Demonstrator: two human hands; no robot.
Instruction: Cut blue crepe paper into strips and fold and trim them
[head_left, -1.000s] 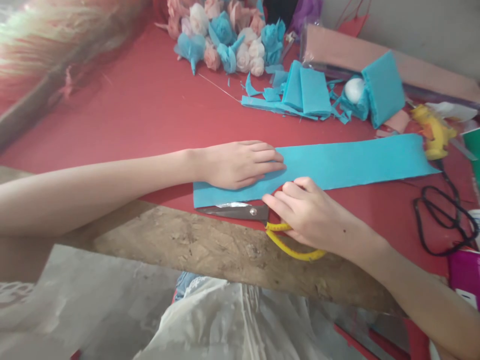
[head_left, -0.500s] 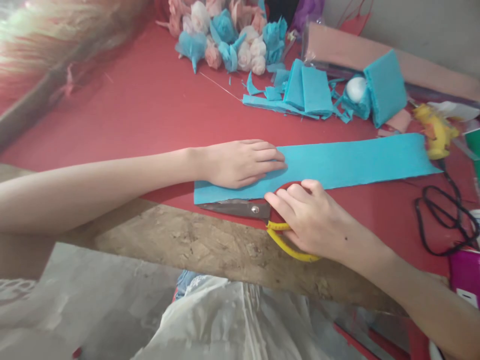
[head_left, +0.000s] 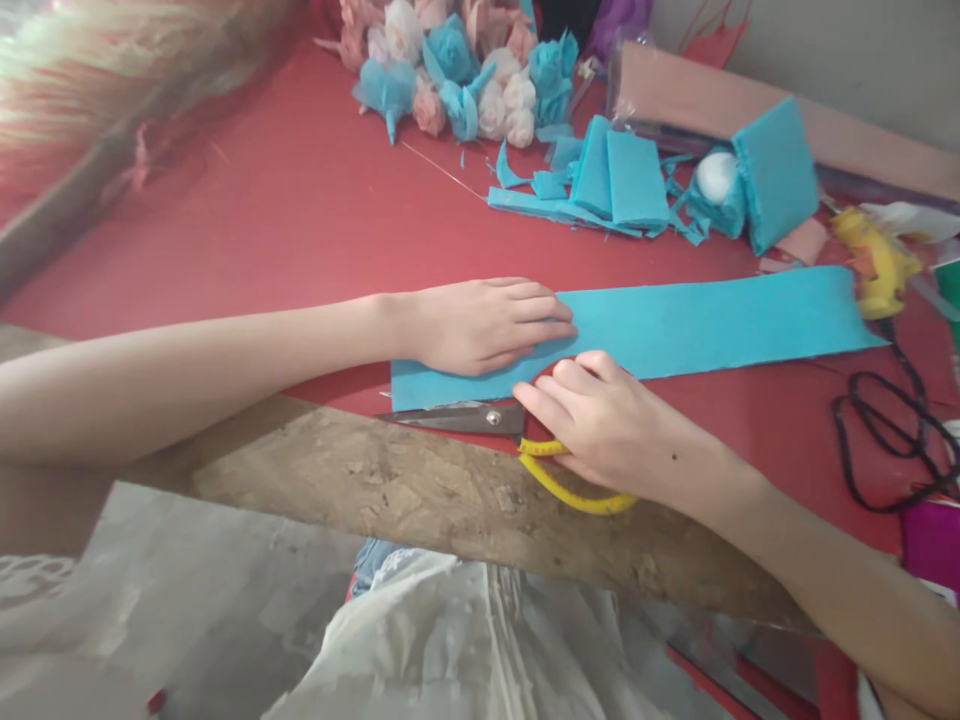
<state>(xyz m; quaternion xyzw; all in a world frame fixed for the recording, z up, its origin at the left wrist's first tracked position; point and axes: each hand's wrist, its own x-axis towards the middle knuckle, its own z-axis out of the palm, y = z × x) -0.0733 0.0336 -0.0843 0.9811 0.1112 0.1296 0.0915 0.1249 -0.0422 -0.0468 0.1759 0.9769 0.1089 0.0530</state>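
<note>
A long blue strip of crepe paper (head_left: 697,322) lies flat along the front of the red table. My left hand (head_left: 487,325) rests palm down on its left part, fingers stretched out. My right hand (head_left: 600,425) is wrapped round the handles of a pair of scissors (head_left: 472,417) with dark blades and yellow-wrapped grips. The blades point left along the strip's near edge at its left end. They look closed or nearly so, and the tips reach slightly past the paper's corner. Part of the handles is hidden under my fingers.
Paper roses (head_left: 450,60) in blue, white and pink stand at the back. Folded blue paper pieces (head_left: 637,178) and a white ball (head_left: 716,177) lie behind the strip. A yellow glue gun (head_left: 874,255) with a black cord (head_left: 847,440) is at right. The table's wooden edge (head_left: 360,470) runs in front.
My right hand has moved a little left with the scissors, whose tips now extend past the strip's left corner. My left hand stays flat in place.
</note>
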